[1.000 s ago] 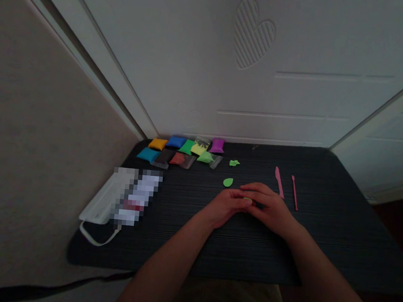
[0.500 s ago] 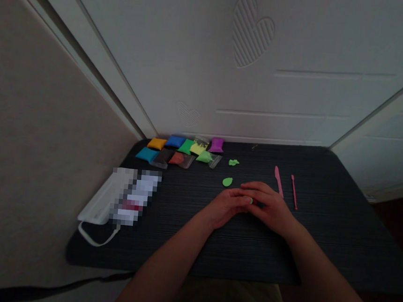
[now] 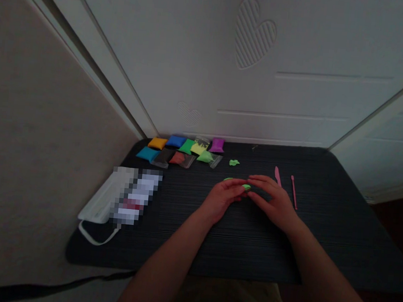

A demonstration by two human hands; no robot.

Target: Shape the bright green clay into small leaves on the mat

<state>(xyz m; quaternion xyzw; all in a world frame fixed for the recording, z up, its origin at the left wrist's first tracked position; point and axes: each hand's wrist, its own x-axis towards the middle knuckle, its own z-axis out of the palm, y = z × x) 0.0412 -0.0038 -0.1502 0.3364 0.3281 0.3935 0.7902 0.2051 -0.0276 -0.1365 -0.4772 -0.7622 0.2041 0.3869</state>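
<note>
Both forearms bare, reaching in from near edge, slanting toward each other; left forearm (image 3: pixel 171 256) angled far and right, right forearm (image 3: pixel 325 270) angled far and left; left wrist (image 3: pixel 207 217) and right wrist (image 3: pixel 294 227) well apart; left hand (image 3: pixel 221 199) turned right, left thumb (image 3: pixel 236 191) bent in toward left fingers (image 3: pixel 233 182), closed in pinch; right hand (image 3: pixel 278 205) turned left, right fingers (image 3: pixel 264 181) loosely curved, right thumb (image 3: pixel 258 201) spread nearer, wedge of space between; fingertips of both hands meeting or nearly so

The black table (image 3: pixel 344 215) bears packets (image 3: pixel 217 145), mask (image 3: pixel 102 198), green pieces (image 3: pixel 234 163) — and pink tools (image 3: pixel 294 192).
</note>
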